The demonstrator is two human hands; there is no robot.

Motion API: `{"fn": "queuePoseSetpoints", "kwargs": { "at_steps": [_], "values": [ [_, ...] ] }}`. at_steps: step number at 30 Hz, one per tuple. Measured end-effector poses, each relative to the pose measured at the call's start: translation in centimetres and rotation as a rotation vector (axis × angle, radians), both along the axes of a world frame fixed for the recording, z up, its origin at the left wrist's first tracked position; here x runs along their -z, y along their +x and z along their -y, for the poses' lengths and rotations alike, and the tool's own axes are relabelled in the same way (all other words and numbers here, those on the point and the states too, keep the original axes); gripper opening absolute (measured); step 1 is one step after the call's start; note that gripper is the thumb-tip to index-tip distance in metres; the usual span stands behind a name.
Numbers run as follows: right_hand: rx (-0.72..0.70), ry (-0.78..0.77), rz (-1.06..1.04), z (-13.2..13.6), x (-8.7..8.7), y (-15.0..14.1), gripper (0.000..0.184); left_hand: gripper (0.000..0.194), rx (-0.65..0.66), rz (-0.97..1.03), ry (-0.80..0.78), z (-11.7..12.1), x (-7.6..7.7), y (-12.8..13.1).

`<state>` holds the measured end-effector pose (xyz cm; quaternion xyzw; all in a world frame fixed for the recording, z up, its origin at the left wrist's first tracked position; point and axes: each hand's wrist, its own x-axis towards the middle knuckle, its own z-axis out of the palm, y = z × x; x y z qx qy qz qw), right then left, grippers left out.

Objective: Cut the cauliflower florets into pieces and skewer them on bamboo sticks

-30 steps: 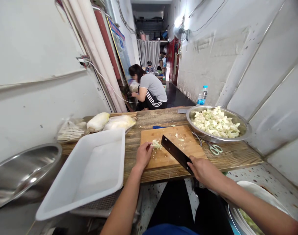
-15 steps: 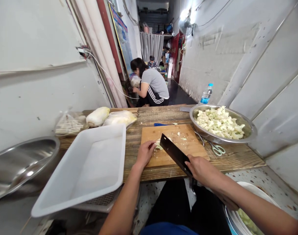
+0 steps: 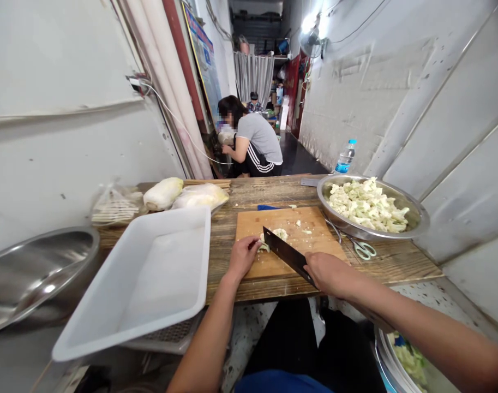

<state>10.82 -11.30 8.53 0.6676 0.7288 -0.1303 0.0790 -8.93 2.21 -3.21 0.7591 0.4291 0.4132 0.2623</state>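
Note:
My right hand (image 3: 327, 273) is closed round the handle of a dark cleaver (image 3: 287, 255), whose blade slants up to the left over the wooden cutting board (image 3: 314, 240). My left hand (image 3: 245, 255) pinches a pale piece of cauliflower (image 3: 265, 246) at the board's left side, close to the blade's tip. Part of that piece is hidden behind fingers and blade. Just beyond the blade lies another cauliflower floret (image 3: 280, 233). Small white crumbs are scattered on the board.
A steel bowl (image 3: 416, 221) of cut cauliflower stands right, with scissors (image 3: 363, 249) beside it and a water bottle (image 3: 346, 157) behind. At left are a white plastic tub (image 3: 167, 262), Chinese cabbages (image 3: 199, 195) and a steel basin (image 3: 40, 273). A person (image 3: 259, 139) crouches beyond the table.
My right hand has brought the cleaver down and slightly left, so the blade now sits lower at the cauliflower. A floret shows beyond the blade. My left hand has barely moved.

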Motion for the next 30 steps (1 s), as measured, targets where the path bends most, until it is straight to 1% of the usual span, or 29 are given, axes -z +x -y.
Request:
{"fn": "queuePoseSetpoints", "kwargs": {
  "at_steps": [2, 3, 5, 6, 7, 9, 11, 13, 16, 19, 20, 22, 24, 26, 28, 30],
  "values": [
    [0.025, -0.058, -0.029, -0.4, -0.8, -0.1, 0.023, 0.017, -0.009, 0.037, -0.022, 0.3, -0.1, -0.2],
    [0.053, -0.095, -0.056, -0.4, -1.1, 0.0, 0.025, 0.019, -0.033, 0.059, -0.031, 0.5, -0.2, -0.3],
    [0.114, -0.141, -0.145, 0.2, -1.5, 0.6, 0.03, 0.021, -0.125, 0.101, -0.031, 0.5, -0.1, -0.7],
    [0.143, -0.131, -0.197, 0.7, -1.5, 1.0, 0.033, 0.022, -0.186, 0.12, -0.028, 0.3, 0.0, -0.9],
    [0.168, -0.099, -0.244, 1.4, -1.4, 1.5, 0.034, 0.023, -0.247, 0.139, -0.028, 0.1, 0.0, -1.0],
    [0.22, 0.018, -0.285, 2.7, -0.9, 2.7, 0.034, 0.023, -0.334, 0.174, -0.046, -0.8, 0.1, -0.7],
    [0.279, 0.112, -0.259, 3.9, -0.2, 3.7, 0.031, 0.022, -0.351, 0.182, -0.077, -2.0, 0.0, 0.3],
    [0.323, 0.145, -0.239, 4.6, 0.5, 4.3, 0.03, 0.019, -0.298, 0.132, -0.099, -3.0, -0.4, 1.8],
    [0.355, 0.121, -0.308, 5.4, 1.4, 4.7, 0.032, 0.02, -0.171, -0.033, -0.073, -3.8, -1.4, 4.0],
    [0.389, 0.089, -0.376, 6.0, 2.0, 4.8, 0.033, 0.029, -0.118, -0.189, 0.099, -3.5, -2.1, 5.0],
    [0.401, 0.089, -0.385, 6.2, 2.2, 4.9, 0.033, 0.032, -0.079, -0.237, 0.163, -3.3, -2.2, 5.1],
    [0.419, 0.098, -0.399, 6.6, 2.6, 5.1, 0.032, 0.043, 0.093, -0.342, 0.236, -2.9, -2.2, 5.2],
    [0.428, 0.108, -0.425, 6.9, 3.1, 5.3, 0.032, 0.054, 0.29, -0.433, 0.239, -2.6, -2.3, 5.6],
    [0.437, 0.11, -0.457, 7.1, 3.6, 5.4, 0.032, 0.056, 0.41, -0.482, 0.224, -2.6, -2.7, 6.1],
    [0.443, 0.125, -0.484, 7.2, 3.9, 5.5, 0.032, 0.049, 0.441, -0.486, 0.219, -2.6, -3.4, 6.5],
    [0.452, 0.15, -0.488, 7.4, 4.0, 5.5, 0.032, 0.039, 0.409, -0.428, 0.254, -2.3, -4.1, 6.3]
  ]
}}
